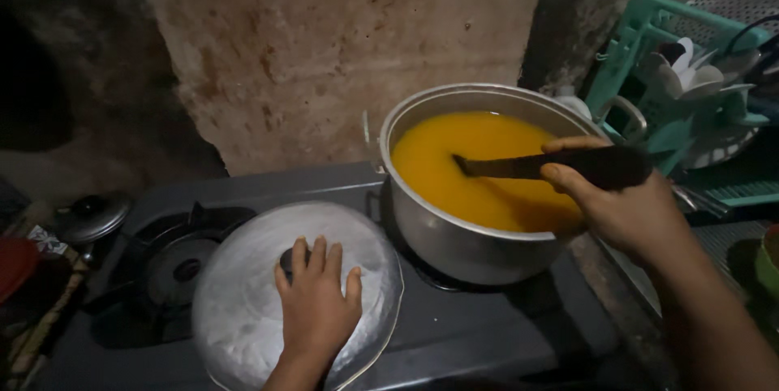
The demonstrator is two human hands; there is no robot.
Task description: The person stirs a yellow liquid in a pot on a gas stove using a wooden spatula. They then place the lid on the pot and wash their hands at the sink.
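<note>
At the bottom centre of the frame I have my left hand (pixel 315 302) lying flat on the round metal lid (pixel 243 302), fingers spread over its dark knob, not clasping it; the lid rests on the dark gas stove (pixel 454 330), partly over the left burner (pixel 174 265). To the right, my right hand (pixel 621 204) has its grip closed around the handle of a dark ladle (pixel 527 166) whose end dips into the soup. So the pot is already uncovered and the stirring is under way, I judge; the lid is not yet back on. The metal pot (pixel 462 237), right of centre, is nearly full of yellow-orange liquid (pixel 466 160). Farther off, upper right, a teal dish rack (pixel 649 58) holds pale spoons.
</note>
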